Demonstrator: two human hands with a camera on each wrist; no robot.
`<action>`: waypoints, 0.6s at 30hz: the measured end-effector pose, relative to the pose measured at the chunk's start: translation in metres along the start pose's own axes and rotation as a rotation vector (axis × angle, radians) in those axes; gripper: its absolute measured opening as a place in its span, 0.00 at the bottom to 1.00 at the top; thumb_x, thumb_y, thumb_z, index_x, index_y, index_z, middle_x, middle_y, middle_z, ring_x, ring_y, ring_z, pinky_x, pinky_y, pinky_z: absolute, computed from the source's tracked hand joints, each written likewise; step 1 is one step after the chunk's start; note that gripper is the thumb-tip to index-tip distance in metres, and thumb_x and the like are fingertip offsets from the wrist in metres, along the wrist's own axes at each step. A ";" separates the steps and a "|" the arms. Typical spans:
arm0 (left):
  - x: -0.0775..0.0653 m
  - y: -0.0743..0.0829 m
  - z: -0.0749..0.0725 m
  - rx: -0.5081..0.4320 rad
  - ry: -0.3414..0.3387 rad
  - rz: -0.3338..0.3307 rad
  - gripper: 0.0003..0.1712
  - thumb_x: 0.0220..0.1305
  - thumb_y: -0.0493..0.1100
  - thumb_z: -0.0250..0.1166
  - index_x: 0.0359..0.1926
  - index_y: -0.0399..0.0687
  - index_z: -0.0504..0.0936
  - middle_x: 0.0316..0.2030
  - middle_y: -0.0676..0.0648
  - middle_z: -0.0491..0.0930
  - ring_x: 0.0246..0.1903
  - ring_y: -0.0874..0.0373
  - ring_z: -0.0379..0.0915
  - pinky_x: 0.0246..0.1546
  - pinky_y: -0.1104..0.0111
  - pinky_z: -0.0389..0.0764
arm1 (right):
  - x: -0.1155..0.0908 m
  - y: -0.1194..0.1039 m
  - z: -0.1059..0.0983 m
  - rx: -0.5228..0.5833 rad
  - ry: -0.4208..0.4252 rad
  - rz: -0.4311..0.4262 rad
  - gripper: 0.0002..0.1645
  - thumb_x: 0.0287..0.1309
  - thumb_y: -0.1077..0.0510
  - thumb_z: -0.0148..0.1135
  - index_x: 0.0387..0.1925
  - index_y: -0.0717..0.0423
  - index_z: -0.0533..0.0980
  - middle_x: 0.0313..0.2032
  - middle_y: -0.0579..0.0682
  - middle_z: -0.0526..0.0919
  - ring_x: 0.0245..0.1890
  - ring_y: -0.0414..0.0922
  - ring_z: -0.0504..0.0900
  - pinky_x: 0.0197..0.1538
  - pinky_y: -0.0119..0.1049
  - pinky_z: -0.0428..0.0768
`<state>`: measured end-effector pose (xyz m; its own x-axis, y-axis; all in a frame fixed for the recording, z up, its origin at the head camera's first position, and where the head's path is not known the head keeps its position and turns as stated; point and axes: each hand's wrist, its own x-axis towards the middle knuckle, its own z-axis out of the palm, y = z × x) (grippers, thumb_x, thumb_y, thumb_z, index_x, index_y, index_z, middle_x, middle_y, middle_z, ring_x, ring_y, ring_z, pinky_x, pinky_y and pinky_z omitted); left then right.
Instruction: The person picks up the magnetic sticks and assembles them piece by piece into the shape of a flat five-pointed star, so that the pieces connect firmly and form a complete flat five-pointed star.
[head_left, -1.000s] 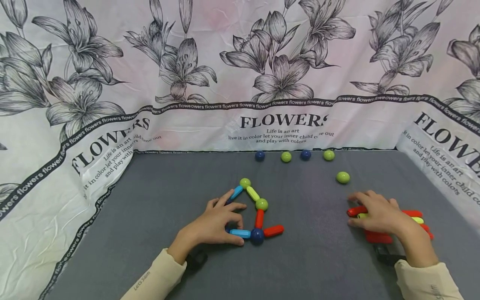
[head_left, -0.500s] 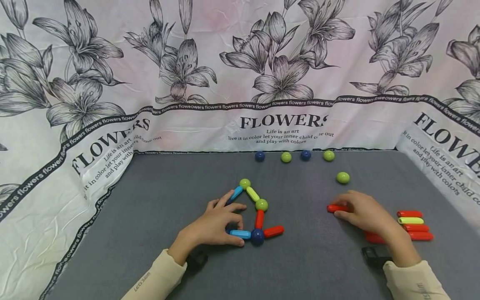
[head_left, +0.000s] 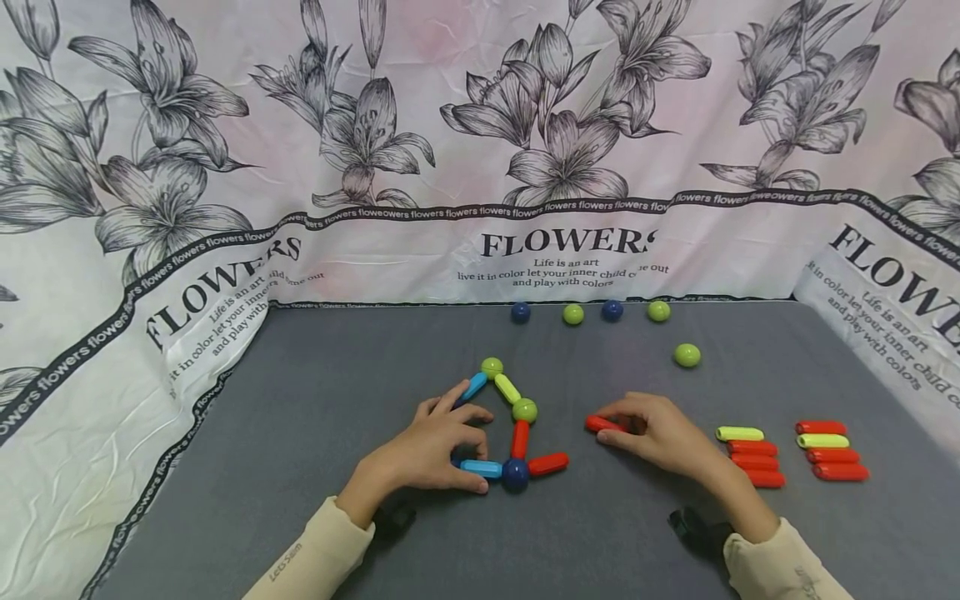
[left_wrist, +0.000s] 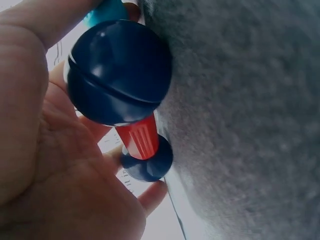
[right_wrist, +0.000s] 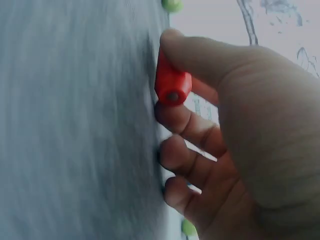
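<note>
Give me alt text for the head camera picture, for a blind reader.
A person's right hand pinches a red rod while the left hand holds a joined shape of rods and balls on a gray tabletop. Five loose balls lie farther back; eight loose rods lie in two groups at right.

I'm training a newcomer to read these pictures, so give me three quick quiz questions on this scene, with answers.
1. Which hand pinches a red stick between its fingers?
2. True or false: no green balls lie in the back row.
3. How many loose yellow sticks lie at the picture's right? A) one B) two C) five

Key:
1. The right hand.
2. False: two green balls lie there.
3. B.
</note>
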<state>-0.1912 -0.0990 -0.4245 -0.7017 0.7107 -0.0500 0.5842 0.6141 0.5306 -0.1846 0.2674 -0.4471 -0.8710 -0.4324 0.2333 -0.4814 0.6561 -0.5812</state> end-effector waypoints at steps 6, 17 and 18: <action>0.000 0.000 0.001 0.013 -0.008 0.008 0.10 0.57 0.57 0.76 0.36 0.70 0.83 0.70 0.53 0.72 0.82 0.43 0.30 0.73 0.33 0.37 | 0.007 -0.007 0.010 0.090 0.000 -0.003 0.10 0.60 0.52 0.73 0.44 0.42 0.86 0.29 0.37 0.79 0.24 0.33 0.71 0.28 0.28 0.70; 0.006 0.016 0.013 0.109 0.029 -0.003 0.44 0.61 0.68 0.68 0.73 0.60 0.66 0.72 0.54 0.69 0.82 0.47 0.35 0.75 0.35 0.28 | 0.024 -0.022 0.026 0.152 -0.032 0.009 0.09 0.60 0.52 0.73 0.42 0.43 0.86 0.26 0.38 0.78 0.22 0.32 0.70 0.26 0.29 0.70; 0.006 0.017 0.014 0.117 0.031 0.003 0.45 0.62 0.68 0.67 0.75 0.61 0.65 0.72 0.54 0.68 0.82 0.47 0.35 0.75 0.36 0.28 | 0.025 -0.023 0.027 0.153 -0.036 0.014 0.09 0.60 0.51 0.73 0.42 0.43 0.86 0.26 0.38 0.78 0.22 0.32 0.71 0.26 0.29 0.70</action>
<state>-0.1800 -0.0792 -0.4275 -0.7112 0.7027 -0.0213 0.6287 0.6493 0.4278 -0.1926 0.2245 -0.4486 -0.8719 -0.4476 0.1984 -0.4467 0.5613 -0.6967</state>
